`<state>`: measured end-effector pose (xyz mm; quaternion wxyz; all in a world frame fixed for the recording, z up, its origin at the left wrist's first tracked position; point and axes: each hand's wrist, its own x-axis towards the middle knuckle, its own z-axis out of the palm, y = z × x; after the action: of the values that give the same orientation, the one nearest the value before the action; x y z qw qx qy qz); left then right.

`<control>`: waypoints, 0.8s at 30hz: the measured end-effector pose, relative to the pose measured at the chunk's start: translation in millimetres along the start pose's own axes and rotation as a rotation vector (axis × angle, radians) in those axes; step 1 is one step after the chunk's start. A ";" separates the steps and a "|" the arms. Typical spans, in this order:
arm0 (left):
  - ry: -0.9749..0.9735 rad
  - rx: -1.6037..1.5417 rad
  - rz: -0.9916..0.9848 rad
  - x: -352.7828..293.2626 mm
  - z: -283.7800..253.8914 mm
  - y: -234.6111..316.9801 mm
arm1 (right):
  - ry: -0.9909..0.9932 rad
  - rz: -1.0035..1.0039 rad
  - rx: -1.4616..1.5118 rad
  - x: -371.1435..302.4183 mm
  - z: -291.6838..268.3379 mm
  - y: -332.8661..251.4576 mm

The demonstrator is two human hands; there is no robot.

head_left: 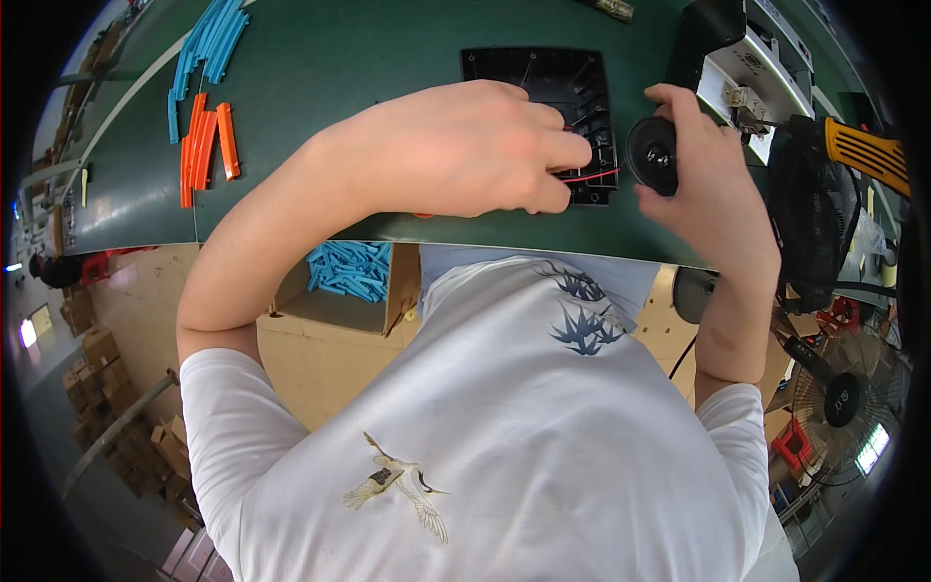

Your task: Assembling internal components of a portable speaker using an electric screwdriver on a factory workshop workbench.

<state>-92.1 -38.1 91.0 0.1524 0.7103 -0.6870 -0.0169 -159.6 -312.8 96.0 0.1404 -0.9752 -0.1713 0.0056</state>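
Observation:
My right hand (706, 160) grips a small round black speaker (652, 156) by its edge, holding it up beside a black plastic housing (574, 85). From the speaker a thin red wire (593, 177) runs left to the curled fingers of my left hand (495, 150), which pinch it. That hand lies over the near left part of the housing and covers much of its inside. The housing rests open side up on the green table (339, 68), with ribs and posts along its walls. A bit of something orange-red shows beneath my left hand.
Blue strips (215, 41) and orange strips (202, 150) lie at the left of the table. At right stand a silver and black device (756, 73) and a yellow-handled tool (866, 155). A carton (402, 281) of blue pieces sits below the edge; a fan (842, 400) stands lower right.

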 end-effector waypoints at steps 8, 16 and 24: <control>-0.031 -0.314 -0.184 6.8 6.0 -6.5 | -0.010 -0.021 0.226 -8.1 24.9 3.7; -0.088 -0.538 -0.302 11.6 1.0 -9.3 | 0.337 -0.195 0.394 -31.8 36.2 -68.5; -0.351 -0.431 -0.451 35.3 -24.8 -5.8 | 0.651 -0.245 0.296 -24.7 81.9 -76.9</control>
<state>-78.8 -67.9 119.8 0.1707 0.7817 -0.5096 -0.3164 -213.2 -229.4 37.7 0.3267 -0.8672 -0.2303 -0.2969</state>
